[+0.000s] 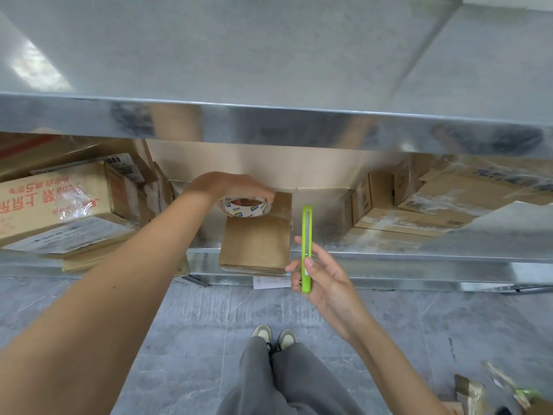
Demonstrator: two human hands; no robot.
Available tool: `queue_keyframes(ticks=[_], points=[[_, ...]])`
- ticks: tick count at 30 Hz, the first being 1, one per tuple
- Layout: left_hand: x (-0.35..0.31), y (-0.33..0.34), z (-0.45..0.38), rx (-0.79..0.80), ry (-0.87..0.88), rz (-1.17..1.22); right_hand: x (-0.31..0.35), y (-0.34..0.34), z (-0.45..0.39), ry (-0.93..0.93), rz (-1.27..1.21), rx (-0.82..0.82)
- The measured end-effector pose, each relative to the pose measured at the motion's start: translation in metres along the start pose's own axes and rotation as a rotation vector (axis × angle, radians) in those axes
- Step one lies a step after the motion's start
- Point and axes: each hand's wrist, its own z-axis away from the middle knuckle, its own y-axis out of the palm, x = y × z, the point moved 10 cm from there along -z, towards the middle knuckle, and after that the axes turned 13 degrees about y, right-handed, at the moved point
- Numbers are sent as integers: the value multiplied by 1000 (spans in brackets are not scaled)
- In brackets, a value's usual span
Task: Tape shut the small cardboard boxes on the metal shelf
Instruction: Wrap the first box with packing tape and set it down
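The small box (256, 244) just under the left hand (233, 187) is plain kraft brown, no print on it. The tape roll (247, 207) in that hand is clear-ish white with little blue and yellow logo marks round the core. In the right hand (323, 280) the cutter (306, 250) is bright lime green — grey strip down the middle. Left of the left arm, a brown carton (57, 202) has red lettering and a white label. Shelf (389, 244) is shiny silver-grey. Floor (194, 319) below the hands is mottled grey — trousers (287, 381) grey too, shoes (275, 336) beige and white.
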Motion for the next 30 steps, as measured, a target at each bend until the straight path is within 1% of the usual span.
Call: queue_keyframes(ticks=[6, 13, 21, 23, 26, 30], points=[[-2, -1, 4, -1, -1, -1, -9, -3, -5, -61, -61, -94], [-4, 0, 5, -2, 12, 12, -18, -19, -7, -79, -31, -282], [2, -3, 4, -23, 4, -1, -20, -23, -4, -95, 18, -367], [2, -3, 3, -19, 7, -9, -9, -26, -2, -108, 92, -386], [2, -1, 3, -11, 14, -10, 22, -29, -1, -128, 281, -410], [2, -1, 3, -8, 11, -23, 56, -38, -2, -196, 507, -534]])
